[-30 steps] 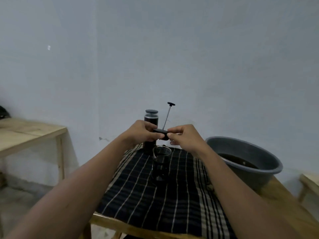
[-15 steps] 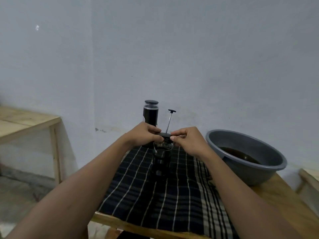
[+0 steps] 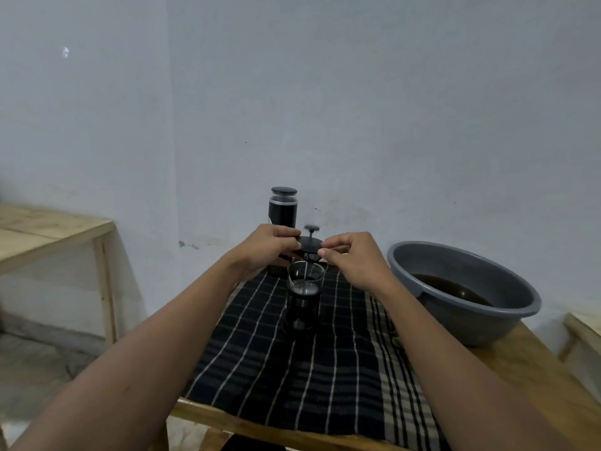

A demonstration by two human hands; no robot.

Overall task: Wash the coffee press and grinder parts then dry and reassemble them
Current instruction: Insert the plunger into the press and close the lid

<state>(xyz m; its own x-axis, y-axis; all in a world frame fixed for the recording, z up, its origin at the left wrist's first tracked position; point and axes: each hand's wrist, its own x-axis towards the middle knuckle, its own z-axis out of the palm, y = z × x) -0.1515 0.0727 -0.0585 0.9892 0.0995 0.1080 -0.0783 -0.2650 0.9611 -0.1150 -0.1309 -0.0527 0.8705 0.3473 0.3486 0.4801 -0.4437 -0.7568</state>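
A small glass coffee press (image 3: 303,301) in a black frame stands upright on the dark checked cloth (image 3: 292,379). Just above its rim I hold the black lid (image 3: 309,244) from both sides: my left hand (image 3: 266,249) pinches its left edge, my right hand (image 3: 351,258) its right edge. The plunger rod runs through the lid, its knob (image 3: 311,228) close above and the filter disc (image 3: 304,287) down inside the glass. The black grinder (image 3: 283,209) stands upright behind my left hand, its base hidden.
A grey plastic basin (image 3: 468,288) with dark water sits on the wooden table (image 3: 533,369) to the right of the cloth. A second wooden table (image 3: 48,232) stands at the left against the pale wall. Another wooden edge (image 3: 585,323) shows at far right.
Both hands brought the lid and plunger down toward the press; the rod has slid down so the knob now sits just above the lid and the filter is inside the glass.
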